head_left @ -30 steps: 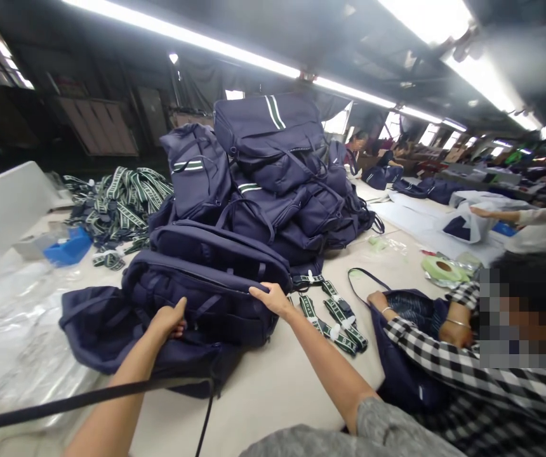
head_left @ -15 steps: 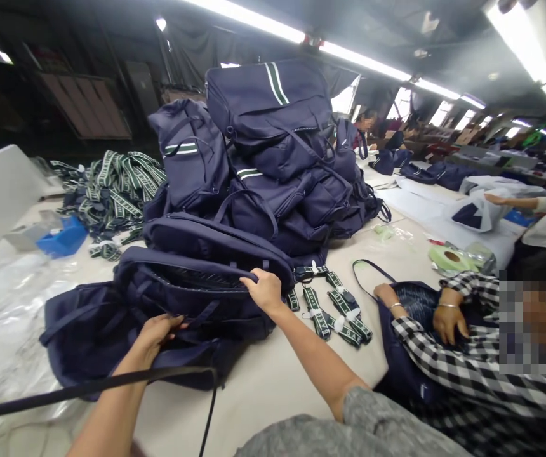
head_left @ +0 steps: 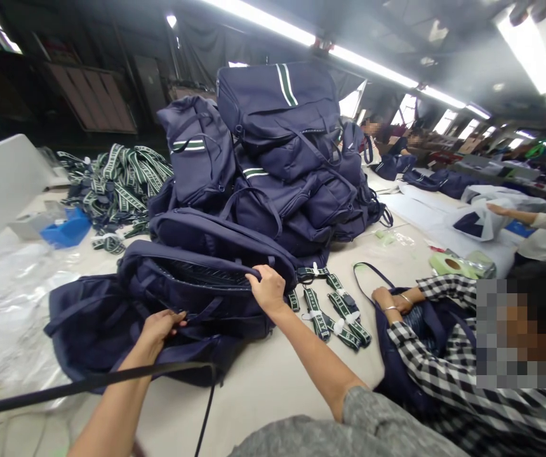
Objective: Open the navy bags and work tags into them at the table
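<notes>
A navy duffel bag (head_left: 242,315) lies in front of me with its zipped top gaping, and a patterned lining shows inside. My right hand (head_left: 269,292) is closed on the rim of that opening at its right end. Lower down on the near side, my left hand (head_left: 162,329) pinches the bag's fabric near a strap; its fingertips are partly hidden in the folds. Another navy bag (head_left: 82,324) lies slack at the left, close to my left forearm. Bundled green-and-white lettered straps (head_left: 318,314) rest on the table right of my right hand.
Navy bags (head_left: 277,95) are heaped high behind. At the left are a pile of lettered straps (head_left: 127,171), a blue bin (head_left: 66,228) and clear plastic bags (head_left: 11,304). A co-worker in a checked sleeve (head_left: 411,346) handles a navy bag at the right. A black strap crosses my left forearm.
My view has shifted slightly, while both my hands keep their hold on the bag. The co-worker's two hands have come together at the rim of the bag on the right.
</notes>
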Demonstrator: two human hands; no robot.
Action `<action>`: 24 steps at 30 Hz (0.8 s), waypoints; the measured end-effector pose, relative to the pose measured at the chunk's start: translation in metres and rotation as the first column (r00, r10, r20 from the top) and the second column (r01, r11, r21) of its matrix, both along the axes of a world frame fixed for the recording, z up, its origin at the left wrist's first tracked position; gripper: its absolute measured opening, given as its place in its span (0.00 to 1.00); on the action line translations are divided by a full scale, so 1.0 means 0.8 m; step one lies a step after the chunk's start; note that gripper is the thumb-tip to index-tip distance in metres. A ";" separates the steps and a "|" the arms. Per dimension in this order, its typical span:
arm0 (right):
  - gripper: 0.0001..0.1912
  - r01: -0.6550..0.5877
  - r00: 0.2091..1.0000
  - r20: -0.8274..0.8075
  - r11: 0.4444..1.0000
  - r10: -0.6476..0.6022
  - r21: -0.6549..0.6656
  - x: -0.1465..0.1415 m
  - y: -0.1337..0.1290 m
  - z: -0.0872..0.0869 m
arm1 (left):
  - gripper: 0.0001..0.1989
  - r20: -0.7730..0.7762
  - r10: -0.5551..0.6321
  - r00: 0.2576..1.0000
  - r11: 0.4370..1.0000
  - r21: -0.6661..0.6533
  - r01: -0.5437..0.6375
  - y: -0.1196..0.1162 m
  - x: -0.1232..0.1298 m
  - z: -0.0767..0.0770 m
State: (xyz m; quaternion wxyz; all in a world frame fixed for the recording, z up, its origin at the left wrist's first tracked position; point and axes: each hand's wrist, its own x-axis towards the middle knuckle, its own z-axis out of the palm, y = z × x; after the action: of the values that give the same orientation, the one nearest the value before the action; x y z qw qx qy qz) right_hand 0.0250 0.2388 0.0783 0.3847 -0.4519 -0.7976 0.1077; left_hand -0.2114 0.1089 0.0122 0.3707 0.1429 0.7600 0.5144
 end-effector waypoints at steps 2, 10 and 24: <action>0.10 -0.123 0.985 -0.090 0.962 0.149 0.245 -0.006 -0.021 0.000 | 0.14 -0.011 0.009 1.000 1.000 0.008 -0.009 0.000 0.001 0.001; 0.18 -0.670 0.734 0.313 0.719 0.603 0.187 -0.083 -0.079 -0.022 | 0.13 -0.014 0.002 1.000 0.998 0.065 -0.001 -0.003 0.006 0.009; 0.16 -0.672 0.650 0.575 0.729 0.497 0.130 -0.108 -0.033 -0.047 | 0.07 -0.111 0.000 0.994 0.998 0.055 0.006 0.011 0.015 0.020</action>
State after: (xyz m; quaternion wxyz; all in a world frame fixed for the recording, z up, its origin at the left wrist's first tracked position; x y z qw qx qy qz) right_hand -0.0616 0.2125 0.0405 0.1764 -0.1054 -0.9782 -0.0300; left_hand -0.1993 0.1177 0.0286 0.3243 0.1827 0.7647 0.5259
